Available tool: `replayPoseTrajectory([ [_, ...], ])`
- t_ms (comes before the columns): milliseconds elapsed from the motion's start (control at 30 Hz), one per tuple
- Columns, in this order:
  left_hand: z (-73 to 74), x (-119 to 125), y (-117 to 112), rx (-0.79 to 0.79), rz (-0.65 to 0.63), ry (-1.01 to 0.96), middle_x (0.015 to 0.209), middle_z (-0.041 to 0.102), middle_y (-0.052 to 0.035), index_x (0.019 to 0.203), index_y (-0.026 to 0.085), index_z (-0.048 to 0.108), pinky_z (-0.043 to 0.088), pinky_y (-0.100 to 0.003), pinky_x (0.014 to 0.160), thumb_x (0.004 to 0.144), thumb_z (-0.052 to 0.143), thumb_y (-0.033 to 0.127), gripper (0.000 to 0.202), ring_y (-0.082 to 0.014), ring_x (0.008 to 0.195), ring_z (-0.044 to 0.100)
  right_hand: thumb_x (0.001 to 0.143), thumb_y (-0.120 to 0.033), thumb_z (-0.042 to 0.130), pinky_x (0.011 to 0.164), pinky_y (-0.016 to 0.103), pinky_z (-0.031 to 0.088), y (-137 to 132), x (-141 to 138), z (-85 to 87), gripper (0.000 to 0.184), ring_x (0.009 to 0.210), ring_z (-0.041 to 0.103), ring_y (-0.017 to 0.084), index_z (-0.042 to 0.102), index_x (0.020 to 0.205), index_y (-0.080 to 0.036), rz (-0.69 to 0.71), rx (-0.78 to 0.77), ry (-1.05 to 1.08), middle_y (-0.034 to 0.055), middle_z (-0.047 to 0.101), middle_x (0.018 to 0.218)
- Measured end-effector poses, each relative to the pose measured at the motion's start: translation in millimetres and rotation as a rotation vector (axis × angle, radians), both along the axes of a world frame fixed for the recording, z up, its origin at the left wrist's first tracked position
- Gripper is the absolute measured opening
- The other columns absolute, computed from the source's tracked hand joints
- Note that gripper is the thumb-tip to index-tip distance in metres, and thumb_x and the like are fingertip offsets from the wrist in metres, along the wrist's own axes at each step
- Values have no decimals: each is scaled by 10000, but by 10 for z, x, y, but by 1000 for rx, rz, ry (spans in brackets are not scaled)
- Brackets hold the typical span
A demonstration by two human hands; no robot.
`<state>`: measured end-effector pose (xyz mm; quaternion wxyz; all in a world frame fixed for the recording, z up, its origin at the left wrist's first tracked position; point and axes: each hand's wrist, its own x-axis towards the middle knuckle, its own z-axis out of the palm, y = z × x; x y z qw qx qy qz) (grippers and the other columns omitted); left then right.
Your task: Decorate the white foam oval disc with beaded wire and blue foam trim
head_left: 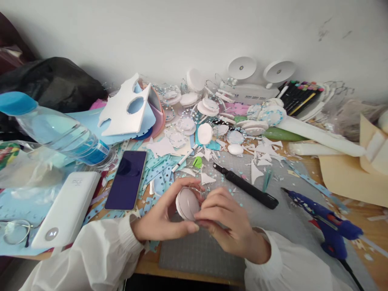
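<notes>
My left hand curls around a round white foam disc piece, its fingers behind and thumb in front. A thin wire or thread arcs across the face of the disc. My right hand is closed in a pinch at the disc's right edge. It seems to hold the thin wire, though its fingertips hide most of it. Both hands are above a grey cutting mat. Beyond them lie a black utility knife, a green round piece and a white pen.
A blue glue gun lies at the right. On the left are a phone, a white power bank, a water bottle and glasses. Wire-wrapped foam discs, paper scraps and cut white foam board crowd the back.
</notes>
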<state>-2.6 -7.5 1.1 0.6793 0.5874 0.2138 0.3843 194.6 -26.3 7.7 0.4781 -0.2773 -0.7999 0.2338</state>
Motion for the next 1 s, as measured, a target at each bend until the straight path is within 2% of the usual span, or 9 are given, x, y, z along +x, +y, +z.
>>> replayPoseTrajectory([
  [100,11,-4,7,17,29,-12,1154,590,-83,1357,263,455,495,-349,909,869,700,344,553,-241,1078,598,941,-183,582,735,356,467,-9,1,12,73,809,549,177,653,959,-180,-1,6,-10,40,663,805],
  [167,13,-7,12,61,53,3,1134,599,-77,1352,268,465,500,-337,903,877,695,330,531,-233,1069,600,926,-163,590,742,354,472,-11,5,33,68,814,552,177,645,962,-183,-3,-13,8,38,666,812],
  [333,10,-8,27,345,123,151,1224,582,-106,1353,258,495,467,-381,999,787,798,331,646,-264,1144,566,906,-215,565,782,367,475,-8,13,83,135,865,585,188,623,1021,-172,-41,-167,40,52,670,894],
  [433,9,-1,40,464,115,222,1235,596,-111,1352,264,500,455,-391,1018,734,841,331,708,-275,1167,557,889,-185,586,781,349,467,-20,3,72,106,861,578,178,612,991,-178,-114,-163,34,38,671,886],
  [567,-4,0,46,400,165,231,1204,609,-100,1356,265,506,474,-382,997,758,822,322,679,-261,1127,586,889,-69,543,801,338,464,-42,-13,44,166,874,594,164,620,1001,-164,-118,-88,10,42,669,890],
  [800,-26,1,22,185,172,90,1182,622,-60,1342,288,536,497,-298,985,759,822,222,653,-213,1111,611,900,-8,476,768,348,483,-20,17,4,271,878,609,171,628,1079,-143,-49,13,-19,73,675,921],
  [1000,1,9,30,125,119,36,1156,657,-48,1342,304,558,518,-285,963,767,809,200,635,-199,1082,635,952,-77,457,754,337,521,-14,26,20,270,877,573,183,644,1131,-153,-11,90,-51,75,699,916],
])
